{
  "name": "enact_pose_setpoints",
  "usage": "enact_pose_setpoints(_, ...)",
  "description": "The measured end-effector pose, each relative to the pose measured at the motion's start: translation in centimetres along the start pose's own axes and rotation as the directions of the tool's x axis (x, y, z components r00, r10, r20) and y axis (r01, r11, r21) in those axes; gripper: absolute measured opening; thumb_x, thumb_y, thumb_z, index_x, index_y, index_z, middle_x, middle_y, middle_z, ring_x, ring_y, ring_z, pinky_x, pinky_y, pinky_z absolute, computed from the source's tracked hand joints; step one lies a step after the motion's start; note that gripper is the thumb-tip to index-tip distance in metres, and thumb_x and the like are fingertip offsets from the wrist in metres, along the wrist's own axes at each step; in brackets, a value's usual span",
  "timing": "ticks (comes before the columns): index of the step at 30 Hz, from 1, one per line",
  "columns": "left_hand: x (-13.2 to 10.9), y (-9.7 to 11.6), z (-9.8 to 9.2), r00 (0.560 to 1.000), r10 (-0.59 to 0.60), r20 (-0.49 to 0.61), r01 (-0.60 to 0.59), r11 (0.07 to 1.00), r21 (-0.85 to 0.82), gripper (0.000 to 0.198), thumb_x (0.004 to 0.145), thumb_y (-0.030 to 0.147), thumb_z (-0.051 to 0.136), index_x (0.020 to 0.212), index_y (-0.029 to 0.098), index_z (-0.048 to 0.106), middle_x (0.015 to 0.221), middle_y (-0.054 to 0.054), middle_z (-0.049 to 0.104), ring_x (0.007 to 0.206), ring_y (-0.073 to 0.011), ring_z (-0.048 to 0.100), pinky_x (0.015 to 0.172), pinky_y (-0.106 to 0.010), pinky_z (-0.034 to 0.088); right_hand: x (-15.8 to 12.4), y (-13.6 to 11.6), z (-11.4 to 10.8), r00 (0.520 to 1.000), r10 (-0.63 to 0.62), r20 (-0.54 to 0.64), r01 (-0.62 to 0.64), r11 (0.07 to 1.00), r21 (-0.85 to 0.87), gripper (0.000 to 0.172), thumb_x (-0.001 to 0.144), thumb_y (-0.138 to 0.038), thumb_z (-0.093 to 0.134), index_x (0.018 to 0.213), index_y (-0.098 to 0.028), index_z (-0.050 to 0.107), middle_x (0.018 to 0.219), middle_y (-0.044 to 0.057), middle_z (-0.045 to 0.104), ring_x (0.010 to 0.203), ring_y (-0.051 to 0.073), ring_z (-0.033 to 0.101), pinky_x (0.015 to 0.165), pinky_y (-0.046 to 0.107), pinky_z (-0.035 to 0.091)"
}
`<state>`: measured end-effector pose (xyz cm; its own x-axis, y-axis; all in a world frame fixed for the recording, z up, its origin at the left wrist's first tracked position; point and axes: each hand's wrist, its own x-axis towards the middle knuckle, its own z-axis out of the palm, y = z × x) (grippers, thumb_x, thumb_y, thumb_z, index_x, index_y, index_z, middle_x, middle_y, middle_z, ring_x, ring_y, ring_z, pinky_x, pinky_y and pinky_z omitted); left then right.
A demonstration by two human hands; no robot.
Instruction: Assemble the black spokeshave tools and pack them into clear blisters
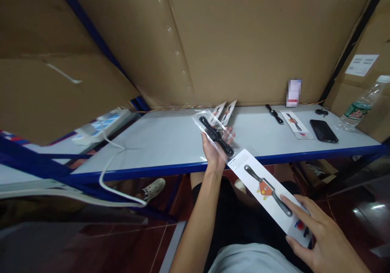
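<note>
The right hand (319, 232) is pinched nearly closed on one end of the long printed card (269, 191), thumb at its lower edge, index finger along its face. The card slopes up to the near end of the clear bag (195, 120); whether its tip is inside the bag, I cannot tell. The bag, with a black tool (213, 134) in it, lies in the left hand (215, 155), whose grip is palm up and half curled around it, above the surface (167, 143). Just beyond the bag is a pair of cards (228, 112), tilted. Well to the bag's right are a loose tool (275, 115), then a flat card (293, 122), a black phone (323, 131) and, farthest from the bag, a bottle (356, 112).
</note>
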<state>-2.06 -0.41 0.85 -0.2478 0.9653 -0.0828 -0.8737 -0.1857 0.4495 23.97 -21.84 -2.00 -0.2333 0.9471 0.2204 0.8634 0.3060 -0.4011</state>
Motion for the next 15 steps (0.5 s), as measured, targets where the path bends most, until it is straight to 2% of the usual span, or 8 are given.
enact_pose_setpoints(4, 0.0, -0.1, 0.1, 1.0, -0.001, -0.009, 0.001, 1.0, 0.002, 0.054, 0.1, 0.061, 0.033, 0.106, 0.019, 0.067, 0.09, -0.01, 0.073, 0.099, -0.028, 0.073, 0.1, -0.052, 0.051, 0.7, -1.1, 1.6, 0.996, -0.064, -0.068, 0.061, 0.997, -0.05, 0.07, 0.081, -0.026, 0.062, 0.15, -0.035, 0.05, 0.136, 0.007, 0.063, 0.114, 0.028, 0.067, 0.091, 0.04, 0.061)
enact_pose_setpoints(7, 0.1, -0.2, 0.1, 0.999, -0.018, -0.029, 0.019, 1.0, 0.022, 0.059, 0.099, 0.064, 0.032, 0.109, 0.018, 0.067, 0.09, -0.011, 0.073, 0.096, -0.0282, 0.074, 0.099, -0.052, 0.052, 2.6, -3.2, 2.7, 0.989, -0.066, -0.133, 0.057, 0.996, -0.073, 0.076, 0.079, -0.025, 0.062, 0.153, -0.029, 0.045, 0.13, 0.011, 0.066, 0.108, 0.032, 0.068, 0.085, 0.044, 0.061)
enact_pose_setpoints(10, 0.2, -0.3, 0.1, 0.999, -0.027, -0.019, 0.028, 0.999, 0.018, 0.061, 0.099, 0.065, 0.032, 0.111, 0.017, 0.068, 0.087, -0.011, 0.074, 0.093, -0.0277, 0.074, 0.097, -0.049, 0.053, 6.1, -5.6, 3.2, 0.982, -0.054, -0.183, 0.042, 0.997, -0.068, 0.078, 0.076, -0.023, 0.063, 0.152, -0.021, 0.044, 0.122, 0.015, 0.069, 0.103, 0.034, 0.067, 0.082, 0.045, 0.06)
enact_pose_setpoints(15, -0.1, -0.3, 0.4, 0.998, -0.067, -0.017, 0.067, 0.997, 0.026, 0.068, 0.099, 0.066, 0.031, 0.113, 0.013, 0.071, 0.091, -0.013, 0.076, 0.097, -0.0291, 0.073, 0.095, -0.045, 0.055, 12.4, -8.9, 3.6, 0.958, -0.098, -0.268, 0.09, 0.995, -0.04, 0.072, 0.078, -0.02, 0.064, 0.147, -0.016, 0.045, 0.116, 0.015, 0.071, 0.102, 0.034, 0.066, 0.084, 0.046, 0.057)
